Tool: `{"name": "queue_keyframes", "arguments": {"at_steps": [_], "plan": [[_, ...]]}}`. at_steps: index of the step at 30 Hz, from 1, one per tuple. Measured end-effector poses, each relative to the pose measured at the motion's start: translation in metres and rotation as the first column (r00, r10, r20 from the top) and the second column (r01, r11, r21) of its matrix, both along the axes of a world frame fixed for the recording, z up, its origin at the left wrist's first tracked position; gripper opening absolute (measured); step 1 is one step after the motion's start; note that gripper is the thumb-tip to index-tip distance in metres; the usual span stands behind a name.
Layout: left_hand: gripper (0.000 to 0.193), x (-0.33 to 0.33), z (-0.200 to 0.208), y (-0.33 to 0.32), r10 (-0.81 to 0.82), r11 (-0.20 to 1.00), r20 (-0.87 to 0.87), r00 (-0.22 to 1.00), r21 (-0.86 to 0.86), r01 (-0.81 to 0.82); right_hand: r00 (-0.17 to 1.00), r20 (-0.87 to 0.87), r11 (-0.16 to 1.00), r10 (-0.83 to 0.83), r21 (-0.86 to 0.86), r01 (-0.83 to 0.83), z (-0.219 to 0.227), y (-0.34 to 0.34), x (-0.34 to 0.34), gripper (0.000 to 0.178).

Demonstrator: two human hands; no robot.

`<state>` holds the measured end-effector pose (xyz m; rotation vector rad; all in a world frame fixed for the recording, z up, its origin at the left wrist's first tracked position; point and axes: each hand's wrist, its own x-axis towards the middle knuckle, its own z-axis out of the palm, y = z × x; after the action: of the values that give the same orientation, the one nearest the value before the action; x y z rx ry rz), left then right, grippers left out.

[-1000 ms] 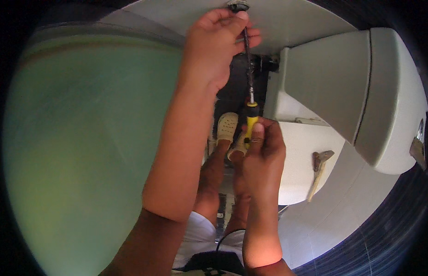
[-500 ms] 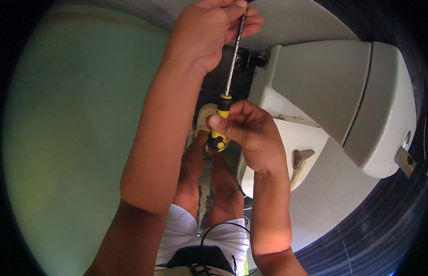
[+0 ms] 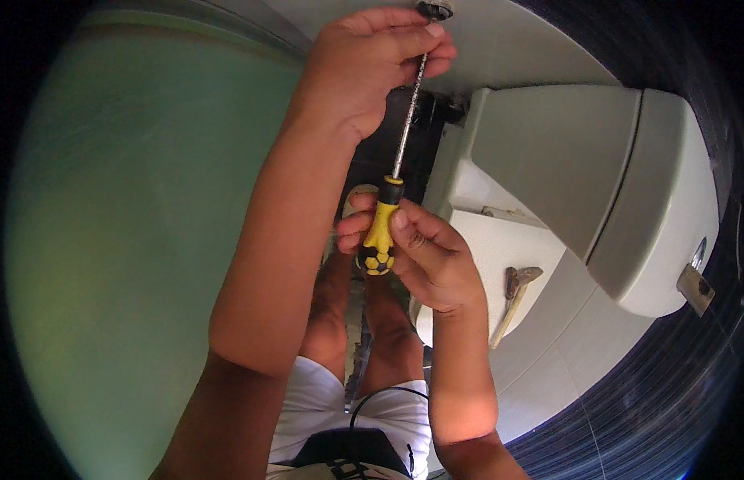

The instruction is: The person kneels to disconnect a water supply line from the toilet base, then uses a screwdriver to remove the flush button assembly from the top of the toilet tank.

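A long screwdriver (image 3: 379, 232) with a yellow and black handle and a thin metal shaft points up and away from me. My right hand (image 3: 432, 256) holds its handle, the thumb on one side and fingertips showing on the other. At the far end, my left hand (image 3: 380, 52) closes its thumb and fingers around the shaft near the tip. Just beyond those fingers, a dark round fitting (image 3: 434, 10) sits on the pale wall surface. The tip itself is hidden, so I cannot tell how it meets the fitting.
To the right stands a white toilet with its cistern (image 3: 668, 200). On its closed lid (image 3: 468, 240) lies a hammer (image 3: 516, 300) with a pale handle. A flat metal piece (image 3: 696, 290) sticks out from the cistern. A greenish glass-like panel (image 3: 140, 240) fills the left side.
The screwdriver handle has turned, showing a different side of its pattern. My right fingers have shifted and now show left of the handle. The whole view has moved slightly, revealing the dark fitting.
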<state>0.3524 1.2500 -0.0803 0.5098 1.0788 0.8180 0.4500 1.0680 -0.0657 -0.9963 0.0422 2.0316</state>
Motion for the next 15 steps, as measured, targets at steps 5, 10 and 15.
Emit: {"name": "queue_keyframes", "arguments": {"at_steps": [5,10,15], "plan": [[0.018,-0.001,0.003,-0.001,-0.041,0.999,0.028,0.999,-0.01,0.041,0.956,0.273,0.987,0.107,0.087,-0.135,-0.005,0.004,0.009,0.019],[0.018,0.005,0.005,-0.005,-0.018,1.0,-0.03,0.999,0.016,0.019,0.816,0.576,0.993,-0.044,0.113,-0.026,-0.012,0.002,-0.021,0.029],[0.016,0.003,0.002,-0.003,-0.024,1.0,-0.04,0.999,0.008,0.024,0.926,0.378,0.997,0.009,0.066,-0.037,-0.002,-0.004,-0.034,0.026]]}}
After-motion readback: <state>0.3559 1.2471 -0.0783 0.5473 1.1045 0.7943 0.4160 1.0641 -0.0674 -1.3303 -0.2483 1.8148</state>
